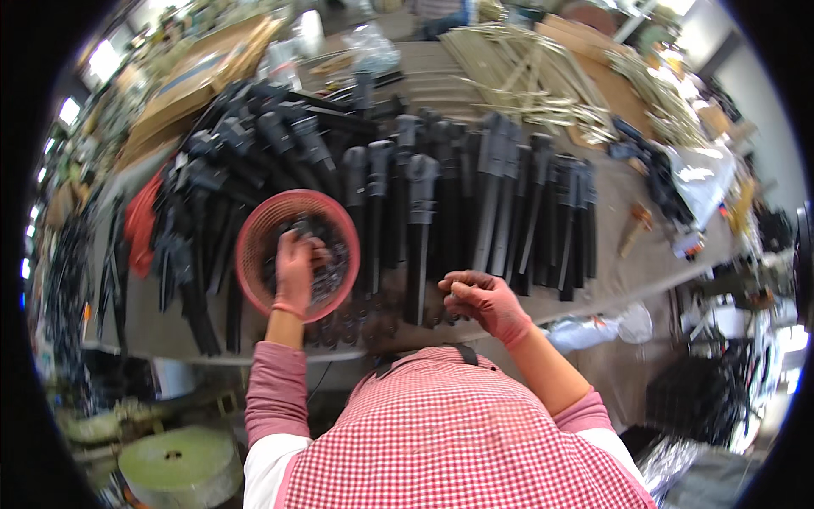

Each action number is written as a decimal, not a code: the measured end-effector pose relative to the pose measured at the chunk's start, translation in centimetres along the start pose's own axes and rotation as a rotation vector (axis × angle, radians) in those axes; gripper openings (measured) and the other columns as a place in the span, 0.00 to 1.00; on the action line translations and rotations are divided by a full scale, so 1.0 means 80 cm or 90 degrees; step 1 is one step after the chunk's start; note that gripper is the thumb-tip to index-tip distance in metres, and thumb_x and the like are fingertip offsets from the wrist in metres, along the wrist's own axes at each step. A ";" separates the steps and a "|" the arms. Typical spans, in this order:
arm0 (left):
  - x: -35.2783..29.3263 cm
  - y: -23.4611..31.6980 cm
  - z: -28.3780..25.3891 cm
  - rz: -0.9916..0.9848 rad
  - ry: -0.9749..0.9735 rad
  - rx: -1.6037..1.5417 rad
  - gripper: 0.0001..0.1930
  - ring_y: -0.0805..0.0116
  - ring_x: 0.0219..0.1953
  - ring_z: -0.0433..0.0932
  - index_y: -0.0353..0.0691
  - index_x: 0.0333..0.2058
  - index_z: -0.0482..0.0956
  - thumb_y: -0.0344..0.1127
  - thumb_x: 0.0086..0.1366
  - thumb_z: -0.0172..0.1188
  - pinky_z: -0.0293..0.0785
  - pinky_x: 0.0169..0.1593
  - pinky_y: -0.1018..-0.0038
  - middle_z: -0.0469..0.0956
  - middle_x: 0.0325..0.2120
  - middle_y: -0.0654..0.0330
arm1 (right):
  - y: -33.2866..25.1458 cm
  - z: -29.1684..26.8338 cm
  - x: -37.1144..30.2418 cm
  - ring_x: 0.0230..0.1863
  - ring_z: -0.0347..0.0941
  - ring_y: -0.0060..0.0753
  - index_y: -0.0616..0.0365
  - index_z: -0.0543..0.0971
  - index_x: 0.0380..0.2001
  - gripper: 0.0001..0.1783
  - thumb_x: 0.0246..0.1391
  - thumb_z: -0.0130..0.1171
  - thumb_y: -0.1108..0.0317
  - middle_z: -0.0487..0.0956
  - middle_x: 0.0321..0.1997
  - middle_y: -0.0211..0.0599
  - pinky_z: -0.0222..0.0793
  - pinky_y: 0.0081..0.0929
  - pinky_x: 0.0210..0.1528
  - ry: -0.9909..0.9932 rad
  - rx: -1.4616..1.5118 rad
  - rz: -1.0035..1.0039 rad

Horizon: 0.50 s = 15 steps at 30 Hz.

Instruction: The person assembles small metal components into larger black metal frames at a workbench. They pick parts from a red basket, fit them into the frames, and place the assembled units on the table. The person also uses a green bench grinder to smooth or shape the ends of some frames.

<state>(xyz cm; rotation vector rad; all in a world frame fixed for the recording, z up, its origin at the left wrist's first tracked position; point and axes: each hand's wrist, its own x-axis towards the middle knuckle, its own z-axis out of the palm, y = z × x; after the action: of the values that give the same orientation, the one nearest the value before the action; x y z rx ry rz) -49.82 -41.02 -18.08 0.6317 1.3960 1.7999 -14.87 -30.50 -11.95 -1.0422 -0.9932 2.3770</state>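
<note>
My left hand (294, 271), in a pink-red glove, reaches into a round pink plastic basket (247, 244). Its fingers curl down among many small dark shiny parts (326, 287), and whatever they grip blends in with these. To the right, just above the table's near edge, my right hand (490, 304) is gloved too. Its thumb and fingertips are pinched together, and anything between them is too small to name. Long black parts with grey jointed ends (421, 204) lie side by side beyond the right hand; the closest one ends left of its fingertips.
More black parts (271, 136) are heaped behind and left of the basket, beside a red cloth (144, 222). Flat cardboard (191, 85) and pale strips (526, 72) lie at the back. A wooden-handled tool (636, 229) and a clear plastic bag (704, 182) are at the right.
</note>
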 end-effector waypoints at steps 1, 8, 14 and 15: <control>-0.022 0.014 0.025 0.006 -0.027 -0.016 0.03 0.74 0.28 0.77 0.42 0.41 0.71 0.31 0.75 0.49 0.79 0.34 0.76 0.76 0.29 0.62 | -0.007 0.018 0.002 0.43 0.81 0.29 0.64 0.77 0.52 0.17 0.62 0.61 0.68 0.81 0.49 0.41 0.82 0.27 0.48 0.016 0.041 0.013; -0.130 0.079 0.135 -0.138 -0.126 -0.142 0.08 0.74 0.28 0.76 0.42 0.46 0.71 0.38 0.77 0.46 0.77 0.32 0.76 0.77 0.30 0.62 | -0.023 0.101 0.012 0.33 0.75 0.17 0.61 0.79 0.44 0.10 0.63 0.62 0.67 0.81 0.35 0.29 0.74 0.16 0.35 -0.099 -0.107 -0.186; -0.157 0.085 0.141 -0.113 -0.137 -0.090 0.08 0.79 0.27 0.76 0.39 0.48 0.70 0.35 0.77 0.46 0.75 0.29 0.82 0.76 0.32 0.63 | -0.012 0.122 0.007 0.30 0.72 0.14 0.62 0.81 0.43 0.10 0.61 0.64 0.68 0.80 0.31 0.27 0.69 0.14 0.32 -0.080 -0.129 -0.197; -0.159 0.084 0.140 -0.109 -0.148 -0.102 0.08 0.80 0.27 0.75 0.39 0.47 0.71 0.34 0.77 0.46 0.75 0.30 0.82 0.76 0.33 0.63 | -0.012 0.123 0.006 0.29 0.72 0.14 0.62 0.81 0.43 0.10 0.61 0.64 0.68 0.80 0.31 0.27 0.69 0.14 0.32 -0.073 -0.148 -0.161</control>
<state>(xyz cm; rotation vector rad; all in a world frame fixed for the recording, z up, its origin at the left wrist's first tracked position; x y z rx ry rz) -35.57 -45.49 -7.70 0.5970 1.1053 1.6270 -22.51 -34.12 -6.76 -0.8057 -1.3815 2.1718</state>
